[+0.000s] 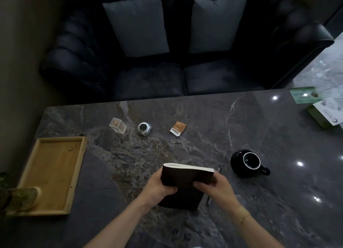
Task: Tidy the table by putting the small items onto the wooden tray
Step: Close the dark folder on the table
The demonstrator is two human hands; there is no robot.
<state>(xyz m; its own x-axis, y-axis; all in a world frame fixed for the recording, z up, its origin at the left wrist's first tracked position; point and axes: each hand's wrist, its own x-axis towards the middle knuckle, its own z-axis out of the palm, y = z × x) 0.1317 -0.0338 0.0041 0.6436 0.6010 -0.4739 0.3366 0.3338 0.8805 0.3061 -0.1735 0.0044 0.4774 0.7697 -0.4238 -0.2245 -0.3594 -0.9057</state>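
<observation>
A dark notebook [187, 175] with white page edges is lifted at its far end above the table's near middle. My left hand [159, 186] grips its left side and my right hand [213, 186] grips its right side. A pen [208, 201] lies under the notebook's right edge, mostly hidden. The wooden tray [50, 173] sits at the table's left edge. Farther back stand a clear toothpick box [118, 125], a silver faceted container [144, 128] and an orange sachet [177, 128].
A black mug [248, 163] stands right of the notebook. Green and white packets [319, 106] lie at the far right corner. A potted plant's leaves [16, 195] overlap the tray's near left corner. A dark sofa [185, 43] with two cushions sits behind the table.
</observation>
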